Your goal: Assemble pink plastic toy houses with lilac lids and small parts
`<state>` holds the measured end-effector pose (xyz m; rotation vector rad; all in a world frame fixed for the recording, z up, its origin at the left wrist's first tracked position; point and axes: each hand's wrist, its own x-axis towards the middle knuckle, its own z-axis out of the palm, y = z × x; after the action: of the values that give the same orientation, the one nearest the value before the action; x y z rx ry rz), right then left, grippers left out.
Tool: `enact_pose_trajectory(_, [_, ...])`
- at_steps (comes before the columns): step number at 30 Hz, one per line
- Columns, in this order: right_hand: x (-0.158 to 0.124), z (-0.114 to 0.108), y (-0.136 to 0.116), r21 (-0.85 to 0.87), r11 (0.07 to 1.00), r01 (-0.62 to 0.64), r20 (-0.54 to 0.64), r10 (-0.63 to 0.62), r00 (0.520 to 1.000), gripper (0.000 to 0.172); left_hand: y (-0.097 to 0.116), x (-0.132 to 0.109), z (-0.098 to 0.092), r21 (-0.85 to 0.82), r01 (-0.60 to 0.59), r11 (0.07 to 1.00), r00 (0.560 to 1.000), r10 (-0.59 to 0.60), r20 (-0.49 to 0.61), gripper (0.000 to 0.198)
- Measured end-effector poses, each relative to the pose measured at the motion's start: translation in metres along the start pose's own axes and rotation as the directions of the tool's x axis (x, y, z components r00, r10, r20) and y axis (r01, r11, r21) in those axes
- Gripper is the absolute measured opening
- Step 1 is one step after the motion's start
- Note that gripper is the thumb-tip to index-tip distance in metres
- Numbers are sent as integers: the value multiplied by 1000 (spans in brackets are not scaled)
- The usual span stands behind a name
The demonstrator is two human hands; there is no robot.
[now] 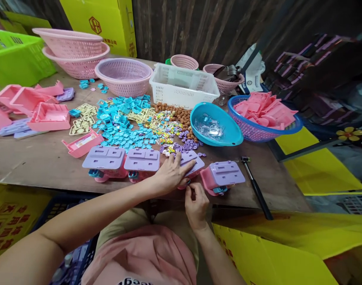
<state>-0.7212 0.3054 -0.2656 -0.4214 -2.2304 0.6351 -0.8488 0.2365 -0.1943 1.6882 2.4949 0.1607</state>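
Several small pink plastic toy boxes with purple lids stand in a row along the table's front edge. My left hand (173, 174) lies across the purple lid (187, 159) of the third box from the left, its fingers spread on top. My right hand (197, 204) is closed in a pinch at that box's front, beside a small blue part; what the fingertips hold is too small to make out. On the right is another lidded box (225, 174), a blue part at its front. Two more lidded boxes (103, 160) stand to the left.
Loose blue pieces (124, 126), purple swirl pieces (187, 143) and brown bits (181, 114) lie behind the boxes. A blue bowl (199, 136) holds clear parts. The hammer (258, 192) overhangs the front edge at right. Baskets line the back; pink trays (50, 118) sit left.
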Motion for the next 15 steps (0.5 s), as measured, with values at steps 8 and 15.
enact_pose_trajectory(8, [21,-22,3,16,999,35,43,-36,998,20,-7,2,-1,42,-88,995,996,88,4,58])
enact_pose_trajectory(15, [78,-42,29,-306,787,535,466,-367,805,45,5,-4,1,19,49,999,997,-50,57,70])
